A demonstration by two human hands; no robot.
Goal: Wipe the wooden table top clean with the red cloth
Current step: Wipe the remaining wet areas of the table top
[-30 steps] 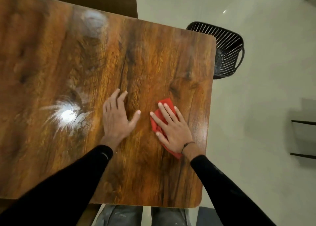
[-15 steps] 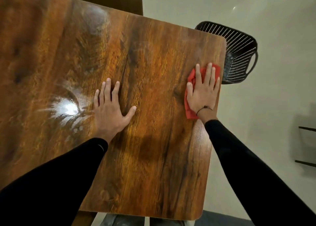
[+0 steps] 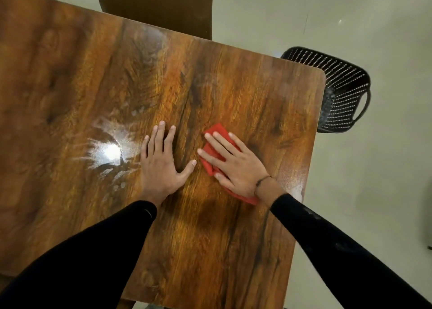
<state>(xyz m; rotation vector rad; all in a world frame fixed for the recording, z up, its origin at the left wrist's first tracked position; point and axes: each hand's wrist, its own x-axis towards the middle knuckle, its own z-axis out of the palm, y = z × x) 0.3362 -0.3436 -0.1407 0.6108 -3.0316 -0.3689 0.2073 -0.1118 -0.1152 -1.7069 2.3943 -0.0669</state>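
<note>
The wooden table top (image 3: 233, 250) fills most of the view, glossy with dark grain. A folded red cloth (image 3: 218, 132) lies on it right of centre, pressed flat under my right hand (image 3: 236, 166), whose fingers are spread over it. My left hand (image 3: 161, 166) rests palm down on the bare wood just left of the cloth, fingers apart, its thumb close to the cloth's edge. A whitish smeared patch (image 3: 107, 149) with a light glare sits left of my left hand. Another faint hazy patch (image 3: 149, 42) shows near the far edge.
A black perforated plastic basket (image 3: 343, 93) stands on the pale floor beyond the table's far right corner. A brown chair back (image 3: 159, 2) rises behind the far edge. The table's right edge runs close to my right wrist.
My right hand has dragged the red cloth from near the table's far right edge back toward the centre, close to my left hand. My left hand has stayed planted.
</note>
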